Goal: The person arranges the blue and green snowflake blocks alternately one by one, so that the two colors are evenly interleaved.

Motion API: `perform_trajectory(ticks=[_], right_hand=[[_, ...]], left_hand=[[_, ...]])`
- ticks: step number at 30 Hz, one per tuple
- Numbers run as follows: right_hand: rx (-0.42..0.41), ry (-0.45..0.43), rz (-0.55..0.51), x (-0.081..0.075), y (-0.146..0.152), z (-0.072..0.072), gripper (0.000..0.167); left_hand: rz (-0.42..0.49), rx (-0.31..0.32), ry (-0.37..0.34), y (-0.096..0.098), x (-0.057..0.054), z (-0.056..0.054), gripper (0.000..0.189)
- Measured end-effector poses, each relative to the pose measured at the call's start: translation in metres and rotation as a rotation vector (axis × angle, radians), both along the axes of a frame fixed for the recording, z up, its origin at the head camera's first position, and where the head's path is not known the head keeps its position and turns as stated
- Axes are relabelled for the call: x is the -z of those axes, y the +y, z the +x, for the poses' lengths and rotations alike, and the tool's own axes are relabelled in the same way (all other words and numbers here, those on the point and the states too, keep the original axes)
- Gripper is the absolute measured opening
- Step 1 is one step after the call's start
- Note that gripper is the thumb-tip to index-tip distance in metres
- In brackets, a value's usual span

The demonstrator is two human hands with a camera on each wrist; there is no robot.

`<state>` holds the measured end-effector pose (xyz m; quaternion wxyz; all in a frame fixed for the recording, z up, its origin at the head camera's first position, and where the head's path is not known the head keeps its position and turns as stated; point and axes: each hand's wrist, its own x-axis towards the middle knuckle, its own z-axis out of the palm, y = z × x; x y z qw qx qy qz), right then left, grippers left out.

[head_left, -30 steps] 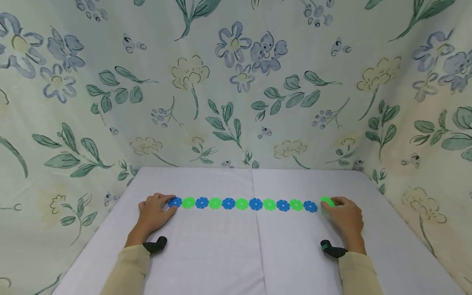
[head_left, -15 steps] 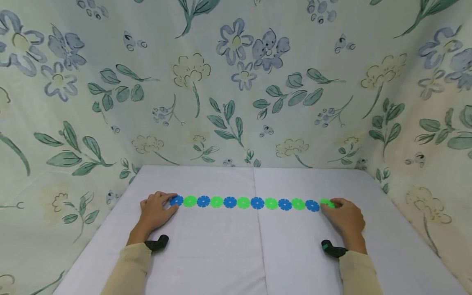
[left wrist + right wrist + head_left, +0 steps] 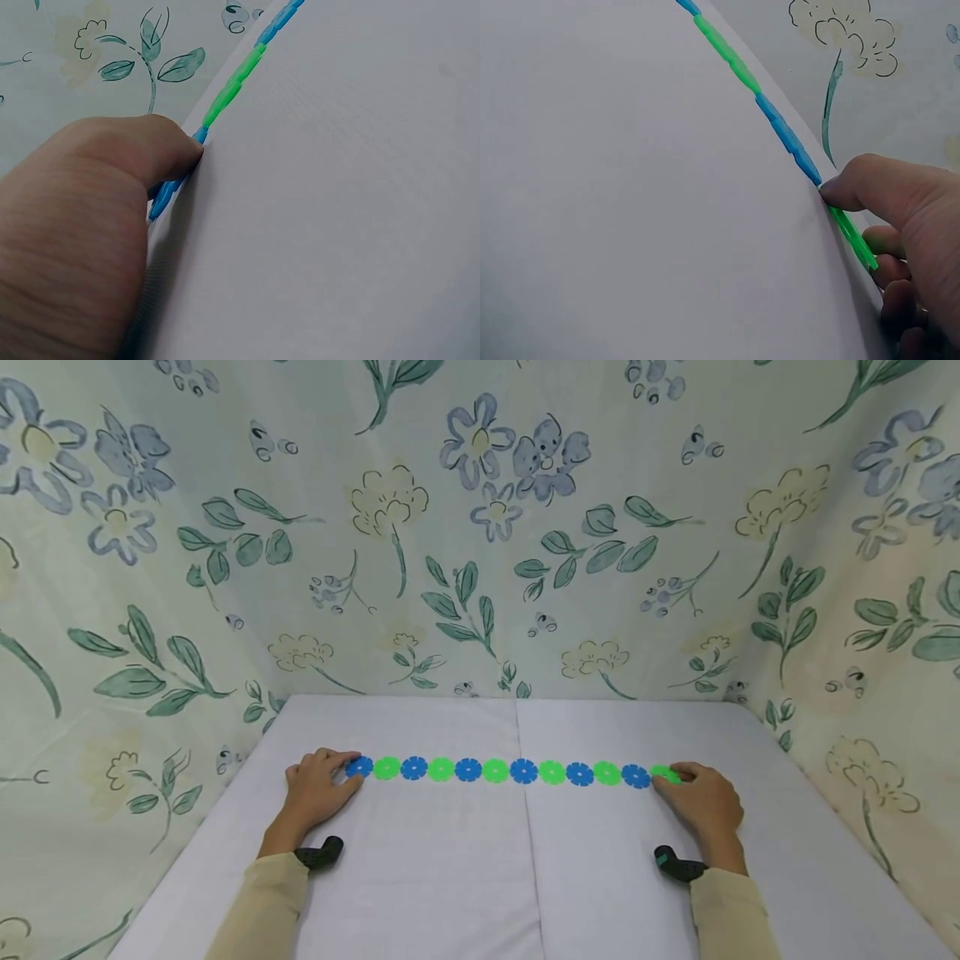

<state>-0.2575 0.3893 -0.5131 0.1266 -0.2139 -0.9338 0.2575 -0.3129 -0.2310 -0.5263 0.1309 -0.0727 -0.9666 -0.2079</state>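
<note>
Flat notched plastic discs, alternating blue and green, form a long straight row across the white-covered table in the head view. At its left end my left hand (image 3: 318,789) pinches a blue disc (image 3: 360,767) by its edge, the thumb on the near side. My right hand (image 3: 705,802) grips a green disc (image 3: 663,773) at the opposite end, partly hidden by its fingers. That green disc's edge meets the neighbouring blue disc (image 3: 636,776). Seen from the right wrist, the thumb presses near this meeting point, with the held green disc (image 3: 853,238) below it.
White cloth (image 3: 420,877) with a raised crease running front to back covers the table. A floral curtain (image 3: 465,602) hangs close behind and at both sides. Black wrist devices (image 3: 321,853) sit at the sleeve ends.
The green disc in my right hand has come against the last blue disc, closing the small gap between them. My left hand stays on the blue end disc. The head view has shifted slightly.
</note>
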Motion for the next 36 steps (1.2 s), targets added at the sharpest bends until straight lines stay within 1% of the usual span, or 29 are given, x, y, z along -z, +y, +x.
perform_trajectory(ticks=[4, 10, 16, 23, 27, 31, 33, 35, 36], right_hand=[[-0.015, -0.010, 0.006, 0.001, 0.002, 0.000, 0.061], [-0.031, -0.050, -0.003, -0.001, 0.005, 0.002, 0.066], [-0.033, -0.060, -0.071, 0.001, 0.011, 0.003, 0.073], [-0.017, -0.051, -0.130, 0.000, 0.013, 0.002, 0.080], [0.010, -0.045, -0.163, -0.001, 0.011, 0.000, 0.077], [0.029, -0.012, -0.215, 0.000, 0.009, -0.003, 0.075], [0.025, 0.008, -0.232, -0.002, 0.009, -0.004, 0.074], [-0.005, 0.022, -0.226, -0.005, 0.008, -0.004, 0.073], [-0.033, 0.038, -0.221, -0.008, 0.007, -0.004, 0.073]], left_hand=[[0.002, 0.001, 0.001, 0.000, -0.001, 0.001, 0.047], [0.012, 0.004, 0.005, 0.002, -0.002, 0.002, 0.047], [0.000, 0.014, 0.005, 0.001, -0.001, 0.000, 0.048], [-0.001, 0.019, 0.006, 0.000, 0.000, -0.001, 0.048], [0.001, 0.017, 0.002, -0.001, 0.001, -0.001, 0.048], [-0.005, 0.011, -0.010, -0.004, 0.001, -0.001, 0.049], [-0.007, 0.012, -0.011, -0.004, 0.000, -0.001, 0.050], [-0.003, 0.014, -0.013, -0.004, -0.001, -0.001, 0.052], [-0.001, 0.015, -0.015, -0.005, -0.001, -0.001, 0.052]])
